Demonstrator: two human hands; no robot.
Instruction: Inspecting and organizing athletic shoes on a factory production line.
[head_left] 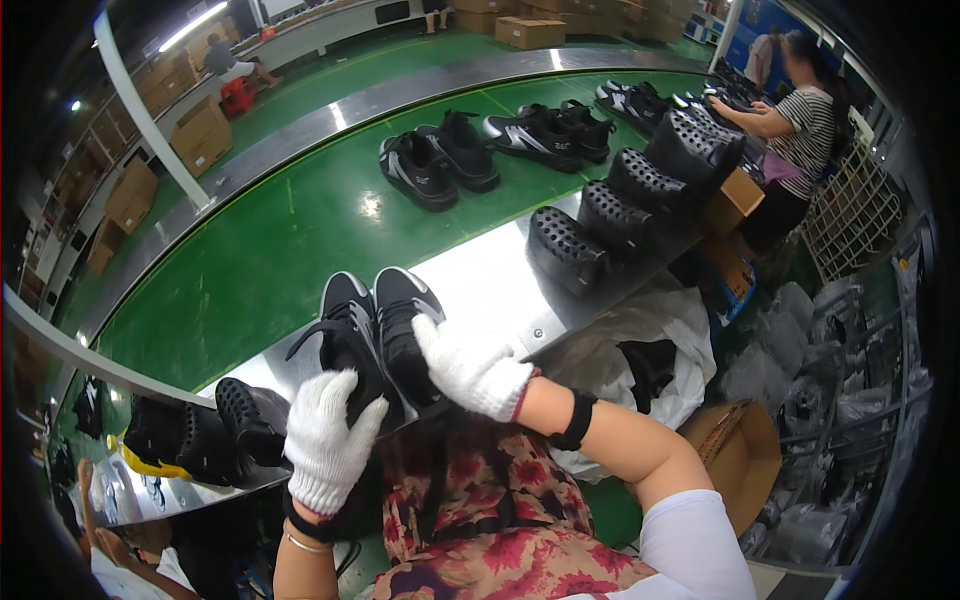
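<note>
On the near metal ledge (470, 268), the left black shoe (352, 345) and right black shoe (400, 335) lie lengthwise, toes far. The left hand (330, 442), loosely spread, is by the left black shoe's heel; the right hand (476, 371) lies along the right black shoe's right side, its grip impossible to tell.

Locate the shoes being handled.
Head view, just left of centre: shoes side by side on the metal bench, left hand near their heels, right hand at their right side.
</note>
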